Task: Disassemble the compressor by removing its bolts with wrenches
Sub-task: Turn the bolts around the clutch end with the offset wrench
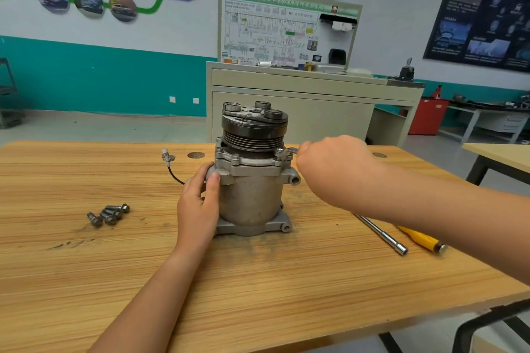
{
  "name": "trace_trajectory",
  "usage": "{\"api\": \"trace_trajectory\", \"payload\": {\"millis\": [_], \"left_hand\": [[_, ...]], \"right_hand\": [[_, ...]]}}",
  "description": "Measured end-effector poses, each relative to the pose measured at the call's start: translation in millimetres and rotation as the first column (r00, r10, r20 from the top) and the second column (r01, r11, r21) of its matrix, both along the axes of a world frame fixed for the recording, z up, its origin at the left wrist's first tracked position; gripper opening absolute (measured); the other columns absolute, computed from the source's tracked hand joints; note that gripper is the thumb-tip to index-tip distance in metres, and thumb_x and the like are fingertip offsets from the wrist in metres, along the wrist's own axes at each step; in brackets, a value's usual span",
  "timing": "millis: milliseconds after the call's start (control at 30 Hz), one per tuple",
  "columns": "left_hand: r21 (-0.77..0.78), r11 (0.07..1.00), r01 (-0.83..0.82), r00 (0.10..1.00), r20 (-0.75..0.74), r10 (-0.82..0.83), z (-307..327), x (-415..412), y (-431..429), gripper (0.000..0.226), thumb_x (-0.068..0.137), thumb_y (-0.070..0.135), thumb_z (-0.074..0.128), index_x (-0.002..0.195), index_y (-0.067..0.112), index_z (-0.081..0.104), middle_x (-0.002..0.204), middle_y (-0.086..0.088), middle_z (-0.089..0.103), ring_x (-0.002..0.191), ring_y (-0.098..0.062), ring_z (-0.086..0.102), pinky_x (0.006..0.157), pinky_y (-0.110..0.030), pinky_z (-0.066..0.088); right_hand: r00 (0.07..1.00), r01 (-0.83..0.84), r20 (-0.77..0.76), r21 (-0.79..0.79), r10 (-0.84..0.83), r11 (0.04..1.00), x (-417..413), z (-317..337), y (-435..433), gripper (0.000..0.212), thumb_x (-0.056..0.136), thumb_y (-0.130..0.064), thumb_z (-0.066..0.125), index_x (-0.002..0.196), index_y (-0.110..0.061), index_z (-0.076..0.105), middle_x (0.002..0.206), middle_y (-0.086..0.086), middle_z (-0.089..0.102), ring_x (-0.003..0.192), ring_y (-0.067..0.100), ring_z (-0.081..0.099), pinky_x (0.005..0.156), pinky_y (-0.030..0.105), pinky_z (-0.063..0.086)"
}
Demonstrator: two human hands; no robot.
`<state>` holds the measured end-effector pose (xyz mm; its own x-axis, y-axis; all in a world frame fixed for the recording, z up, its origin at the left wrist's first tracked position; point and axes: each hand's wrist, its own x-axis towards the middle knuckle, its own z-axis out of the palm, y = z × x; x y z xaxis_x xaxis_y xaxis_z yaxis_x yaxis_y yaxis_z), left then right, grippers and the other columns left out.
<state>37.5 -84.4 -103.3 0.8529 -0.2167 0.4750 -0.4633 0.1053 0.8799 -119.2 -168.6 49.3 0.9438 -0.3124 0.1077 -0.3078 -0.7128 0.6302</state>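
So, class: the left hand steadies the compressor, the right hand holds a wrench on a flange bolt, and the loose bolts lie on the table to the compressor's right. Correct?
Not quite. In the head view the loose bolts lie on the table left of the compressor, not right. The rest holds: left hand steadying it, right hand holding the wrench on a flange bolt.

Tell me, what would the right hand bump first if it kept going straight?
Probably the compressor: the right hand points at its flange, where the wrench it holds already meets a bolt.
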Motion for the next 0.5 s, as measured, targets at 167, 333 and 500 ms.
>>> {"api": "trace_trajectory", "payload": {"millis": [167, 333, 500], "left_hand": [[-0.004, 1.0, 0.004, 1.0, -0.002, -0.004, 0.7, -1.1, 0.7, 0.034, 0.097, 0.036, 0.044, 0.13, 0.031, 0.051, 0.123, 0.014, 0.052, 0.115, -0.001, 0.046, 0.1, -0.04, 0.044], [-0.006, 1.0, 0.004, 1.0, -0.002, -0.004, 0.1, -0.3, 0.1, 0.034, 0.097, 0.035, 0.044, 0.13, 0.03, 0.051, 0.125, 0.013, 0.052, 0.113, 0.001, 0.044, 0.099, -0.03, 0.041], [0.005, 1.0, 0.003, 1.0, -0.002, -0.003, 0.1, 0.2, 0.6, 0.038, 0.097, 0.036, 0.043, 0.132, 0.025, 0.051, 0.132, 0.008, 0.053, 0.12, -0.003, 0.044, 0.101, -0.032, 0.041]], "right_hand": [[0.998, -0.069, -0.018, -0.128, 0.068, 0.989, 1.8, -12.5, -9.0, 0.043, 0.091, 0.005, 0.039, 0.134, 0.005, 0.035, 0.065, 0.002, 0.028, 0.061, 0.023, 0.05, 0.042, 0.025, 0.029], [0.992, -0.109, 0.032, -0.206, 0.118, 0.972, 3.1, -15.1, -39.2, 0.052, 0.091, -0.003, 0.038, 0.14, 0.0, 0.02, 0.051, 0.0, 0.03, 0.04, 0.015, 0.027, 0.036, 0.026, 0.017], [0.987, -0.141, 0.049, -0.215, 0.155, 0.966, 10.8, -10.9, -67.8, 0.037, 0.088, -0.001, 0.043, 0.124, -0.008, 0.038, 0.051, -0.003, 0.034, 0.04, 0.013, 0.03, 0.037, 0.026, 0.018]]}}
